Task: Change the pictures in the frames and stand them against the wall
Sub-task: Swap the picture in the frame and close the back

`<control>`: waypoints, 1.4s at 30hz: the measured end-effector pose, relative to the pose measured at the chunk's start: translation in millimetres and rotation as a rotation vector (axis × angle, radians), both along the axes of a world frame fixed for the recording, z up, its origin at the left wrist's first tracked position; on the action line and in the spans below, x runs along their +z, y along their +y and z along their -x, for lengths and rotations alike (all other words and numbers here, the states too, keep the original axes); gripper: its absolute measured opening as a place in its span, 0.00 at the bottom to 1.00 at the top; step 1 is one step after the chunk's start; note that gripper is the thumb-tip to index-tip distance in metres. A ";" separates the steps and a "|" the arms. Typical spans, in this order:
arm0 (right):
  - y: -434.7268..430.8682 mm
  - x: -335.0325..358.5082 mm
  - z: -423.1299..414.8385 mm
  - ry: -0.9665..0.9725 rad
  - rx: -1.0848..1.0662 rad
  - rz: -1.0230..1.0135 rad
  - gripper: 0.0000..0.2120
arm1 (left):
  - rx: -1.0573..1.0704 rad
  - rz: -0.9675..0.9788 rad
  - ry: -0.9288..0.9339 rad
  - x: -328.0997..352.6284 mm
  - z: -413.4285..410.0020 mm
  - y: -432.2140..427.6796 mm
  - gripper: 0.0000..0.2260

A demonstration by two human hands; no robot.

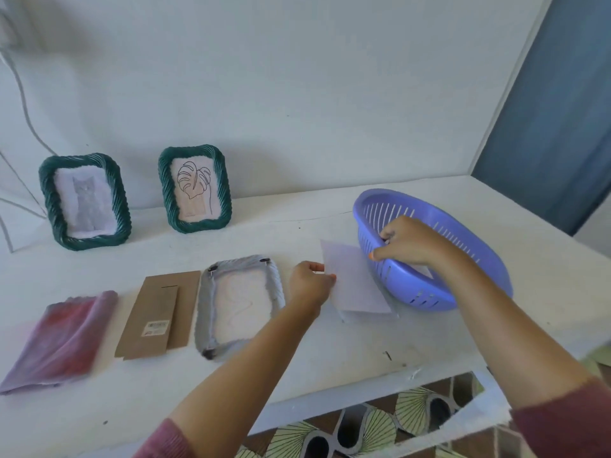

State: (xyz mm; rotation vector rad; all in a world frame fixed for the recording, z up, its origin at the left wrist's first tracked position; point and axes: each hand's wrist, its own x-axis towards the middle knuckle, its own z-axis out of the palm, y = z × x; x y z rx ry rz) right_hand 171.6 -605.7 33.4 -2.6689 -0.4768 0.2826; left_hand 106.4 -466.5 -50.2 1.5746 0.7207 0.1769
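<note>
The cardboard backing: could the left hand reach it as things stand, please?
Probably yes: the cardboard backing lies uncovered past the face-down frame, though the left hand pinches a paper sheet.

Cat frame (84, 201), leaf frame (195, 188) upright by wall; grey frame (239, 305) face-down.

A plain white wall (297, 77) fills twelve o'clock behind a white table (330, 352). A blue-grey panel (562, 110) stands at two o'clock, a leaf-patterned floor (380, 428) at five.
</note>
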 end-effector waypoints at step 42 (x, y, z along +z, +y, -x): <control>-21.2 40.9 24.3 -0.405 -0.219 0.089 0.07 | -0.088 0.046 -0.335 64.1 15.3 -43.6 0.19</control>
